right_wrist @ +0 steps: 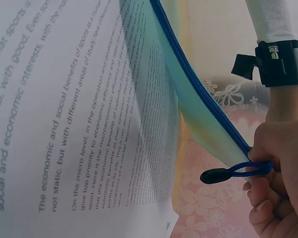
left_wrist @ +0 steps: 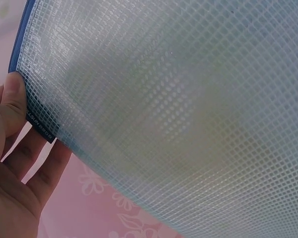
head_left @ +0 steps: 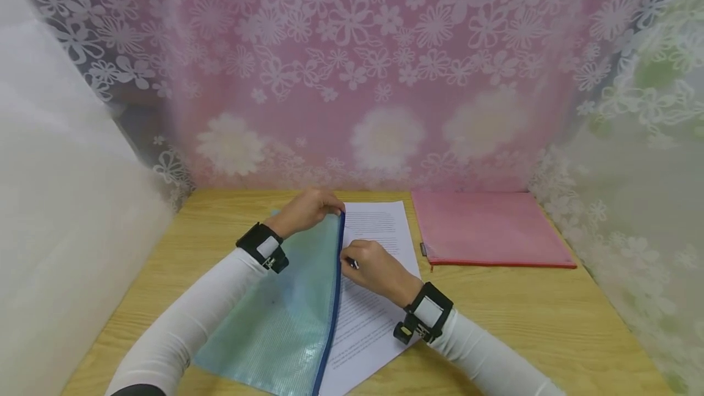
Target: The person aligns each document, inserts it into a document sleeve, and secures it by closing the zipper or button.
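A translucent blue-green mesh zipper pouch [head_left: 275, 316] with a dark blue zipper edge [head_left: 335, 304] overlaps the left side of printed paper [head_left: 365, 335]. My left hand [head_left: 308, 209] pinches the pouch's far corner beside a small black label [left_wrist: 41, 127]; its thumb lies on the mesh and other fingers are behind. Partway down the zipper, my right hand [head_left: 376, 267] curls its fingers at the blue edge and grips the zipper pull. The pull's blue cord loop and black tip [right_wrist: 214, 176] stick out from these fingers. Behind the right hand, the left wrist's black band [right_wrist: 283, 62] shows.
A pink zipper pouch [head_left: 489, 228] with a red zipper lies flat at the back right of the wooden table [head_left: 511, 316]. A flowered pink curtain [head_left: 357, 78] hangs along the back, and pale sheeting [head_left: 71, 200] closes off the left side.
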`<control>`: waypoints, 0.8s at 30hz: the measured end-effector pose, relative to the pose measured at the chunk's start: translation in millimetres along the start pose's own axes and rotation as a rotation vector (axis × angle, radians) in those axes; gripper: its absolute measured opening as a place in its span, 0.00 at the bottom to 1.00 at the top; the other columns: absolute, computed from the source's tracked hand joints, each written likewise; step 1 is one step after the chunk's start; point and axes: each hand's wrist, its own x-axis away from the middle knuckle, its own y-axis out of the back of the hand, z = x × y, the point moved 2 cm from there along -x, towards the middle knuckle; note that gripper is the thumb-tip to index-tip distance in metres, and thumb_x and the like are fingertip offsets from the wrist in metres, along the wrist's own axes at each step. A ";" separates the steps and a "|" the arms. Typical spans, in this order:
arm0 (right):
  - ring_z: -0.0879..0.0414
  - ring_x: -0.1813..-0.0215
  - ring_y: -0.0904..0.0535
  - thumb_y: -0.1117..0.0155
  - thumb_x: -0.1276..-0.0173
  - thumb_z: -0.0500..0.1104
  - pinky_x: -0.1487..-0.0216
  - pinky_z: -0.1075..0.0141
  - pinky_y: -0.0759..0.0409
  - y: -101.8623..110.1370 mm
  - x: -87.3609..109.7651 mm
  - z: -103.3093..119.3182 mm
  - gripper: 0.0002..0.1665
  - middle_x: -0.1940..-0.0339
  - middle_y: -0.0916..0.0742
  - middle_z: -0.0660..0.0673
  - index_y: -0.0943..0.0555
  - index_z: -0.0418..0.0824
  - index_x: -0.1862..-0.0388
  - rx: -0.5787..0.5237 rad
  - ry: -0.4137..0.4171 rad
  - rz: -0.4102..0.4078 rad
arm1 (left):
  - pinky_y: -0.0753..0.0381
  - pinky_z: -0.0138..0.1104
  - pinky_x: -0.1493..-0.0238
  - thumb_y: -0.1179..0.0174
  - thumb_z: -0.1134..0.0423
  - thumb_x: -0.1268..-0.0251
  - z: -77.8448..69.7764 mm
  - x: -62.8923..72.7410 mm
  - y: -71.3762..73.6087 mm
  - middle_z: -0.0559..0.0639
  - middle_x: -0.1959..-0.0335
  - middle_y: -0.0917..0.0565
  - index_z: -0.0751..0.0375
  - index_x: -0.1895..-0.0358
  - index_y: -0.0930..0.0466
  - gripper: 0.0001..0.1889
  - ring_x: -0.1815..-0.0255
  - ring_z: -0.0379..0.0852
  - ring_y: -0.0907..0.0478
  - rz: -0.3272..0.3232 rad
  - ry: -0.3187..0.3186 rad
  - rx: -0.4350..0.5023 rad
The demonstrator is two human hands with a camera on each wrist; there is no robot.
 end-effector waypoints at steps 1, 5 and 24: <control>0.63 0.69 0.21 0.31 0.36 0.33 0.66 0.76 0.23 0.6 -0.3 0.0 0.03 0.71 0.12 0.49 0.11 0.37 0.66 0.000 0.001 0.000 | 0.14 0.33 0.54 0.35 0.72 0.31 0.2 -0.4 0.9 0.52 0.58 0.09 0.60 0.54 0.09 0.09 0.56 0.45 0.11 -0.002 -0.001 0.001; 0.63 0.70 0.22 0.31 0.35 0.33 0.67 0.77 0.24 1.8 -1.2 -0.2 0.03 0.71 0.12 0.50 0.11 0.38 0.65 0.006 -0.009 0.011 | 0.14 0.33 0.54 0.35 0.72 0.32 1.0 -1.9 4.1 0.52 0.58 0.09 0.60 0.54 0.09 0.09 0.56 0.45 0.11 -0.006 0.000 -0.006; 0.66 0.68 0.20 0.30 0.35 0.34 0.64 0.78 0.21 -3.0 -1.7 3.4 0.03 0.70 0.12 0.50 0.10 0.40 0.65 0.017 -0.011 0.041 | 0.13 0.37 0.52 0.36 0.72 0.31 3.1 5.3 7.1 0.53 0.57 0.09 0.62 0.54 0.09 0.08 0.54 0.48 0.11 -0.033 -0.006 0.003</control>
